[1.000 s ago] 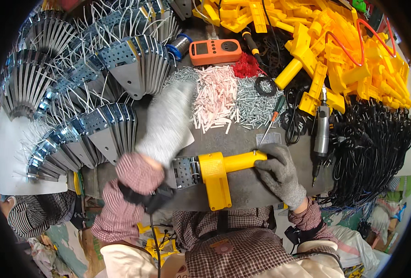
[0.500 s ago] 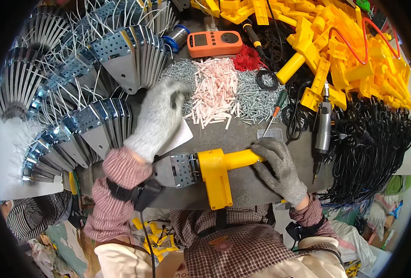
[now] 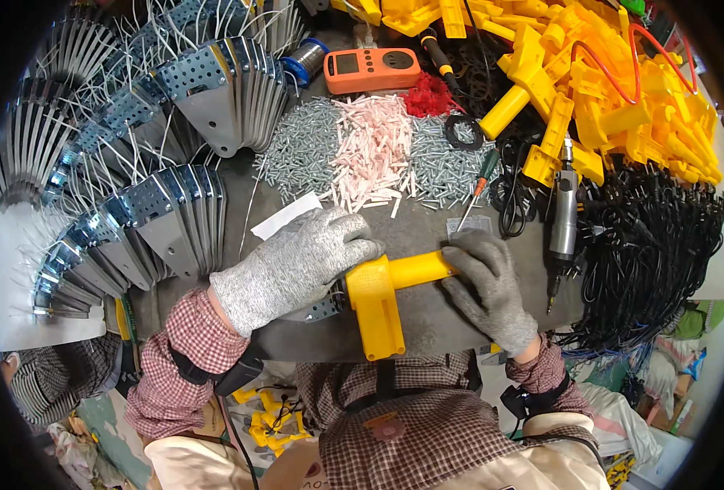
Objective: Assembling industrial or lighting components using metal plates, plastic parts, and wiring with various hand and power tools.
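A yellow plastic handle housing (image 3: 376,314) lies in front of me, its round grip pointing right. A grey perforated metal plate (image 3: 324,309) is joined to its left side, now mostly covered by my left hand. My right hand (image 3: 493,290), in a grey glove, is closed around the end of the grip. At the housing's upper left corner my gloved left hand (image 3: 293,261) has its fingers pinched together; whatever may be between them is hidden. Beyond lie piles of small screws (image 3: 301,147) and pale pink sleeves (image 3: 370,151).
Stacked metal plates with white wires (image 3: 162,220) fill the left. An orange meter (image 3: 372,70) and a solder spool (image 3: 306,61) stand behind the screws. To the right are a screwdriver (image 3: 482,181), a power screwdriver (image 3: 564,216), black cables (image 3: 648,253) and heaped yellow housings (image 3: 623,122).
My left hand has come from the screw pile down to the housing's upper left corner, covering most of the metal plate. My right hand has kept its hold on the grip.
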`<state>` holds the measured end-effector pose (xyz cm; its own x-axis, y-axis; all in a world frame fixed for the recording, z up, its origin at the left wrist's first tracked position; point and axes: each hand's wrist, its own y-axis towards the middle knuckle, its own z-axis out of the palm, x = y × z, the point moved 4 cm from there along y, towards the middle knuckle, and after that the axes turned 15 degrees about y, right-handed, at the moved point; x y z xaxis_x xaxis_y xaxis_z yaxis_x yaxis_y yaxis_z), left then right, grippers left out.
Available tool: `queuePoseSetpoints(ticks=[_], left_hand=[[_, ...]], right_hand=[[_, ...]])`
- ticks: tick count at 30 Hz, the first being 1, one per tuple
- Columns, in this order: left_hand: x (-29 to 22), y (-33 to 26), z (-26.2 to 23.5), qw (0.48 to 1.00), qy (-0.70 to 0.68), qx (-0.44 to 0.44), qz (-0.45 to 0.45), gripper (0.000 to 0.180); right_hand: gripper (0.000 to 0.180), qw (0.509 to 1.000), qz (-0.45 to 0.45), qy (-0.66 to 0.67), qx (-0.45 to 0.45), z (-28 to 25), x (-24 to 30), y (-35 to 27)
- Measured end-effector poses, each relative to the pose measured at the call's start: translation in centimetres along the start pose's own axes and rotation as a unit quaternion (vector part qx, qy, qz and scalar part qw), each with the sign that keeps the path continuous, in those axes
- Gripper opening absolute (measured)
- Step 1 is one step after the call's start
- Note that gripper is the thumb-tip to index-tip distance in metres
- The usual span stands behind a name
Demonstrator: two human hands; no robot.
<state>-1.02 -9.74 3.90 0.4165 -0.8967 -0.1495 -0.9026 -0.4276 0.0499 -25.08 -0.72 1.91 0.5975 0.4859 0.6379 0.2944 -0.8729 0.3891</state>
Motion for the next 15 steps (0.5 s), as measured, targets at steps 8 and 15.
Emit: queuePoseSetpoints(ticks=[8,15], left_hand=[[-1.7,0.0,-0.3,0.999,-0.019,0.014,-0.022,0.056],[-1.3,-4.2,0.7,0.962,-0.185,-0.099,-0.175,0.061]], right_hand=[[0.051,0.909,0.216,-0.246,-0.258,-10.4,-4.5,-7.0],[0.068,0.914,0.323,-0.095,-0.226,-9.3,-6.7,-2.6]])
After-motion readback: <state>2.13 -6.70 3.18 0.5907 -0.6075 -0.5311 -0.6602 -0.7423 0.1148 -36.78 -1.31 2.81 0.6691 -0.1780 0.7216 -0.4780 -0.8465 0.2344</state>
